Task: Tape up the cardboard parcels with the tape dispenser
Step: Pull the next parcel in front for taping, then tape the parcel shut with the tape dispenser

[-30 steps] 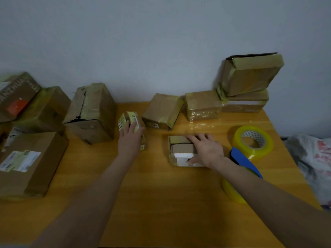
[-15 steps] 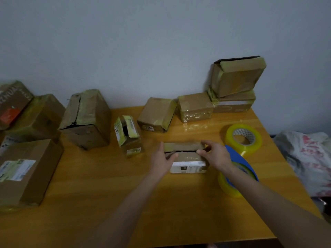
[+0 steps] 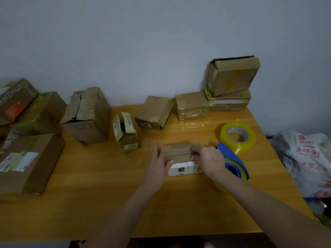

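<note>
Wooden table [image 3: 89, 194] bears small parcel [image 3: 180, 154], clasped between left hand [image 3: 158, 167] and right hand [image 3: 210, 161].

the small brown cardboard parcel with a white label [image 3: 180, 154] is blurred, its ends covered by the left hand [image 3: 157, 167] and right hand [image 3: 209, 161]; the label's print is too small to read. the right forearm hides part of the blue plastic tape dispenser [image 3: 232, 158]. the left edge cuts off the brown cardboard box with a red patch [image 3: 14, 101].

Dim, flat, bluish, with soft faint shadows. Slightly blurred throughout, bowed at the edges. Weak sheen on the table [image 3: 193, 125].
</note>
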Action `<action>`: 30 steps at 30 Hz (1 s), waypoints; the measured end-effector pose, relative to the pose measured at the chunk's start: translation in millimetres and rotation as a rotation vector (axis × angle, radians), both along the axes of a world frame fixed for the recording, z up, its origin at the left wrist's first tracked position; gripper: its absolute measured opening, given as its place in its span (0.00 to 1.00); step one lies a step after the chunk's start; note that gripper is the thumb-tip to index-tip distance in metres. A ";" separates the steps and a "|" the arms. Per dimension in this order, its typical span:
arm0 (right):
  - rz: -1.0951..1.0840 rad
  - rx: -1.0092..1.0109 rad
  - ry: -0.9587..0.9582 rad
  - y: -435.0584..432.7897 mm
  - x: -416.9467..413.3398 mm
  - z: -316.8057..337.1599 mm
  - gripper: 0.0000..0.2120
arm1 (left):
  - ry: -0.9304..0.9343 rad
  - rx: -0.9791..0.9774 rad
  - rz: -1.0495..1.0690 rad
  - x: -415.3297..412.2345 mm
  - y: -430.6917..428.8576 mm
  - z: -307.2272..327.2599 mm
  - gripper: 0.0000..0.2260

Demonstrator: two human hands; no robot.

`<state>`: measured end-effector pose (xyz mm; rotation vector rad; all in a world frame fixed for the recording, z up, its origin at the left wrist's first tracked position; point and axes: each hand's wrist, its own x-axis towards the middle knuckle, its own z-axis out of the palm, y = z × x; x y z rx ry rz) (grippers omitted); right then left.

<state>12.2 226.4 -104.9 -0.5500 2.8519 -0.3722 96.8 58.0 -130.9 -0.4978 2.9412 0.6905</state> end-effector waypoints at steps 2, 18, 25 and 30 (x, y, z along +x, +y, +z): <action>-0.024 -0.013 -0.024 0.3 0.9 -0.5 0.09 | -0.010 -0.193 -0.116 -2.5 0.1 0.6 0.30; -0.390 0.013 -0.556 113.9 -29.7 -13.5 0.18 | -0.106 -0.279 -0.299 -3.4 -9.3 -3.5 0.30; -0.402 -0.155 -0.549 111.9 -38.1 -9.6 0.14 | -0.136 -0.235 -0.318 -1.2 -12.9 5.8 0.30; -0.458 -0.446 -0.566 112.3 -60.7 37.2 0.15 | -0.077 -0.180 -0.308 0.7 -13.0 2.5 0.30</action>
